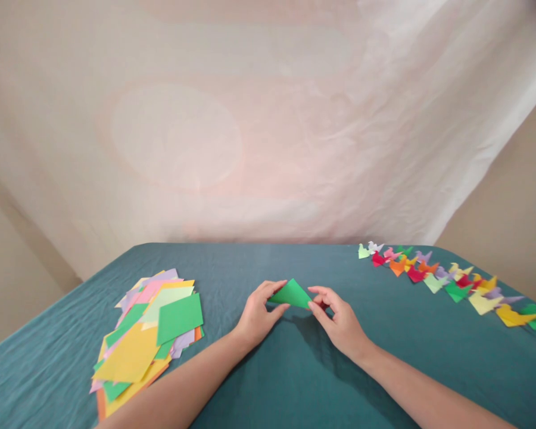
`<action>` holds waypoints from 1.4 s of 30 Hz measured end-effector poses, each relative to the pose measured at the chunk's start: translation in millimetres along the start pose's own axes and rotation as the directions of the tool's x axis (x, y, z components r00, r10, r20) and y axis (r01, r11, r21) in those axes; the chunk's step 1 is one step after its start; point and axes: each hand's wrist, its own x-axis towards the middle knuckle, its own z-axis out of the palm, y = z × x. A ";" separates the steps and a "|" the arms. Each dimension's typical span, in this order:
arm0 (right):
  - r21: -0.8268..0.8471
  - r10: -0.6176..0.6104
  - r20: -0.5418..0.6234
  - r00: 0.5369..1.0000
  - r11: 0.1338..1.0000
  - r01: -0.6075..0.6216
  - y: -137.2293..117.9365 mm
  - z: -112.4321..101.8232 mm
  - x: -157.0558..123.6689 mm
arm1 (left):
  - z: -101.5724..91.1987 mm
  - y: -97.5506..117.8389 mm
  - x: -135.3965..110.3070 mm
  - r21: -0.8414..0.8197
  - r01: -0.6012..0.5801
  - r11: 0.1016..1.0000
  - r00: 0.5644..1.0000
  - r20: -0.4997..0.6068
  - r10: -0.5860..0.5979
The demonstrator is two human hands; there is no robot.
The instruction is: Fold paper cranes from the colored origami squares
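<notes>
A green sheet of origami paper [291, 294], folded into a triangle, is held up over the middle of the table with its peak pointing away from me. My left hand [261, 310] pinches its left corner, thumb in front and fingers behind. At the right corner, the thumb and a fingertip of my right hand [335, 316] close on the paper, while the index finger reaches over near the edge. The paper casts a shadow on the cloth below.
A loose pile of coloured paper squares [134, 351] lies at the left. Rows of small folded paper birds [460, 291] in several colours stand along the right. Dark teal cloth [259, 381] covers the table, and a pale sheet [268, 149] hangs behind it.
</notes>
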 end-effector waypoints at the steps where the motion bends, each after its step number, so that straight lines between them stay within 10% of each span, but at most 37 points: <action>1: -0.006 -0.004 0.002 1.000 1.000 0.004 -1.4 0.3 -0.8 | -0.3 1.4 -0.3 0.014 -0.022 1.000 1.000 0.002 0.022; 31: -0.058 -0.043 -0.023 0.999 0.997 0.041 -4.6 -0.1 -2.8 | -0.7 10.8 -7.0 0.276 -0.265 0.924 0.963 0.022 0.269; 37: -0.094 -0.176 -0.133 0.975 0.982 0.165 -9.1 -8.0 -2.7 | 1.7 8.6 -5.9 0.167 -0.278 0.946 0.960 0.073 0.269; 42: -0.217 -0.344 0.051 0.937 0.912 0.347 -11.6 -17.8 -0.6 | 3.1 6.3 -6.3 0.092 -0.323 0.942 0.941 0.138 0.309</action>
